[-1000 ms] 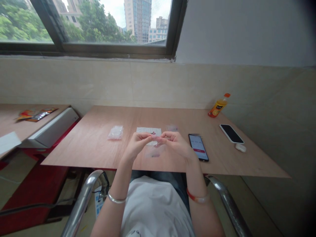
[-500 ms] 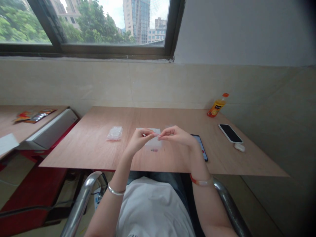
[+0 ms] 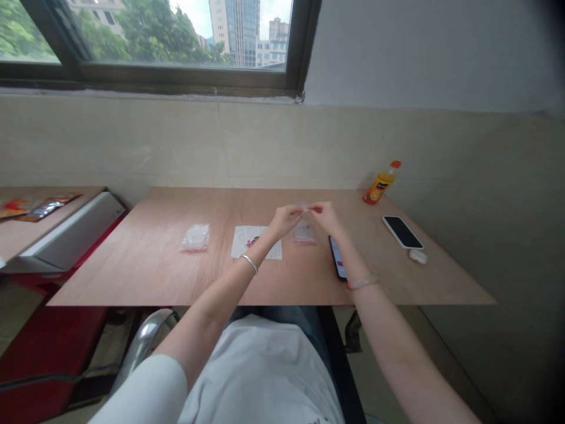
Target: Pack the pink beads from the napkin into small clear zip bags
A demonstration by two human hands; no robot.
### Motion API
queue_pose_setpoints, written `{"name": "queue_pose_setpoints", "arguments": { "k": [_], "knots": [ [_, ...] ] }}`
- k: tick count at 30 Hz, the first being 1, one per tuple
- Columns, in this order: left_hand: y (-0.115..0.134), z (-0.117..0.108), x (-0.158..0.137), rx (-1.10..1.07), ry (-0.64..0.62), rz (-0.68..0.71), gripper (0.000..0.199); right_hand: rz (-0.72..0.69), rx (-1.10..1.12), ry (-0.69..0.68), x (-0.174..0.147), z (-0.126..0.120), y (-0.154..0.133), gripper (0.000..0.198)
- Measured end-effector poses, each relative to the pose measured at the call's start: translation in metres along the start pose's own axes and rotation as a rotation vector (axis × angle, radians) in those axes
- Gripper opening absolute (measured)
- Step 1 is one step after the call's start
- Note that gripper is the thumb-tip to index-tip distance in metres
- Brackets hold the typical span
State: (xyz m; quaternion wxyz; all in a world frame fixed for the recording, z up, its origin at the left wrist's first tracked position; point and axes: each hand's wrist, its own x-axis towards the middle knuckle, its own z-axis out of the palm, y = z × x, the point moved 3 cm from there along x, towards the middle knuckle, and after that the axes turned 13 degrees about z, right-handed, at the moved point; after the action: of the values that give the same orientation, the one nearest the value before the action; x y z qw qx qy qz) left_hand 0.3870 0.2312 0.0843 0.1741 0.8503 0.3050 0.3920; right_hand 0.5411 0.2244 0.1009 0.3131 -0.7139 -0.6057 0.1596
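My left hand (image 3: 286, 219) and my right hand (image 3: 325, 217) are stretched forward over the middle of the table. Their fingertips are pinched close together on a small clear plastic bag (image 3: 305, 207); its contents are too small to make out. Just below it on the table lies a stack of clear plastic bags (image 3: 304, 234). To the left is a white sheet (image 3: 274, 252) with small pink and dark pieces (image 3: 252, 242) on it, partly behind my left forearm.
Another clear packet (image 3: 195, 237) lies on the left of the table (image 3: 145, 265). A dark phone (image 3: 337, 259) is beside my right forearm. Farther right are a white-edged phone (image 3: 402, 232), a white earphone case (image 3: 417, 256) and an orange drink bottle (image 3: 381, 184).
Both hands have moved forward and to the right, from above the white sheet to above the bag stack. The small coloured pieces seen in front of the sheet now show on it. The view has shifted slightly.
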Motion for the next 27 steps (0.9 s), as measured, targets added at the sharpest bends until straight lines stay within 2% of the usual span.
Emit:
{"name": "queue_pose_setpoints", "arguments": {
  "k": [1, 4, 7, 11, 15, 18, 20, 23, 27],
  "knots": [
    [-0.004, 0.012, -0.006, 0.0, -0.055, 0.013, 0.027, 0.055, -0.07, -0.038, -0.005, 0.011, 0.014, 0.023],
    [-0.012, 0.042, -0.032, 0.023, -0.212, 0.046, 0.029, 0.104, -0.127, -0.115, -0.026, 0.038, 0.046, 0.02],
    [-0.015, 0.061, -0.056, 0.067, -0.297, 0.062, 0.03, 0.129, -0.152, -0.156, -0.042, 0.055, 0.064, 0.024],
    [-0.012, 0.067, -0.068, 0.12, -0.336, 0.06, 0.033, 0.164, -0.19, -0.17, -0.048, 0.064, 0.071, 0.029],
    [-0.008, 0.054, -0.064, 0.142, -0.328, 0.023, 0.03, 0.188, -0.242, -0.158, -0.048, 0.064, 0.068, 0.029],
    [-0.014, 0.023, -0.063, 0.164, -0.247, -0.06, 0.028, 0.186, -0.278, -0.136, -0.05, 0.063, 0.063, 0.03],
    [-0.028, -0.012, -0.069, 0.198, -0.147, -0.166, 0.031, 0.18, -0.298, -0.108, -0.052, 0.063, 0.058, 0.031],
    [-0.056, -0.08, -0.093, 0.3, 0.049, -0.413, 0.033, 0.139, -0.3, -0.035, -0.055, 0.068, 0.042, 0.034],
    [-0.083, -0.162, -0.147, 0.498, 0.303, -0.806, 0.04, -0.023, -0.202, 0.011, -0.065, 0.09, 0.0, 0.032]
  ]
}}
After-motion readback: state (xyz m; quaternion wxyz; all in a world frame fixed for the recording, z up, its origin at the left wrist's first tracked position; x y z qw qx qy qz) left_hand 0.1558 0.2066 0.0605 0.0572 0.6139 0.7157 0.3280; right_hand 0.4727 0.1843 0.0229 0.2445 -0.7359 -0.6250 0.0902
